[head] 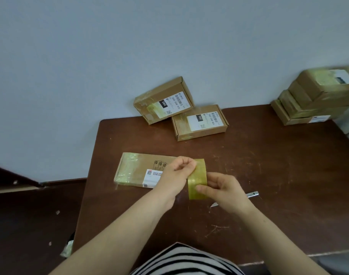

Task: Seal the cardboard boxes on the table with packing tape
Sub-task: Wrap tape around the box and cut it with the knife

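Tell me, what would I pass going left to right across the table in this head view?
Flat taped box, left hand, yellow packing tape, right hand, knife handle, stack of boxes. The two labelled boxes at the back overlap these, so I skip them.

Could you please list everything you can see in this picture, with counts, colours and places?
table: one, dark brown, centre
wall: one, pale blue-grey, behind it
near box: one, brown, yellowish tape over its left end, flat at mid-table
leaning box: one, brown, white label, tilted against the wall at the far edge
far box: one, brown, white label, flat beside the leaning one
stack: several brown boxes, blurred, far right corner
knife: one, silver, on the table, partly hidden
tape strip: one, yellow-green, between both hands
shirt: one, black-and-white striped, bottom edge
left hand: pinches the strip's upper end
right hand: pinches its lower part
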Action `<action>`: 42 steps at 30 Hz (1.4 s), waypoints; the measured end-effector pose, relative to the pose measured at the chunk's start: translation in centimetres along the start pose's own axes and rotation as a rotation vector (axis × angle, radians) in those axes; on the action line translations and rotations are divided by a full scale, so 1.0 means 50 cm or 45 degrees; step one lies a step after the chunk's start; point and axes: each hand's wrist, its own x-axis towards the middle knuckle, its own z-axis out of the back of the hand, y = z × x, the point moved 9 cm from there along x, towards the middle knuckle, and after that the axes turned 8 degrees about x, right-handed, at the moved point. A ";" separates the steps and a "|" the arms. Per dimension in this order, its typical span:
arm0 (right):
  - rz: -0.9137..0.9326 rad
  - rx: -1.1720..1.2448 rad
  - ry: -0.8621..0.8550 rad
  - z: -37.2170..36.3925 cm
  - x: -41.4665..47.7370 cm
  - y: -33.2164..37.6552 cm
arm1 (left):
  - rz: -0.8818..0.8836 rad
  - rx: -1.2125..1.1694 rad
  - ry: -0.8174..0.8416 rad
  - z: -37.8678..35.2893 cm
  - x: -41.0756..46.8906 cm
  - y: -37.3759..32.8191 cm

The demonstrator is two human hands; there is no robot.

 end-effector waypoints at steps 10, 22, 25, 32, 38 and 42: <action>-0.075 -1.702 -0.290 0.167 0.123 -0.045 | 0.159 0.406 -0.258 0.148 0.085 0.115; -0.166 -0.827 -0.168 -0.006 0.202 -0.111 | 0.419 0.767 -0.786 0.321 0.073 0.199; -0.373 -0.384 -0.130 -0.060 0.234 -0.151 | 0.559 0.429 -0.741 0.341 0.082 0.235; -0.818 0.526 -0.431 -0.075 0.211 -0.205 | -0.029 0.209 -0.827 0.348 0.046 0.117; -0.636 0.632 -0.831 -0.004 0.177 -0.184 | -0.123 0.676 -0.326 0.270 0.048 0.018; -0.596 0.687 -0.822 0.000 0.166 -0.165 | -0.298 1.263 -0.456 0.265 0.036 -0.064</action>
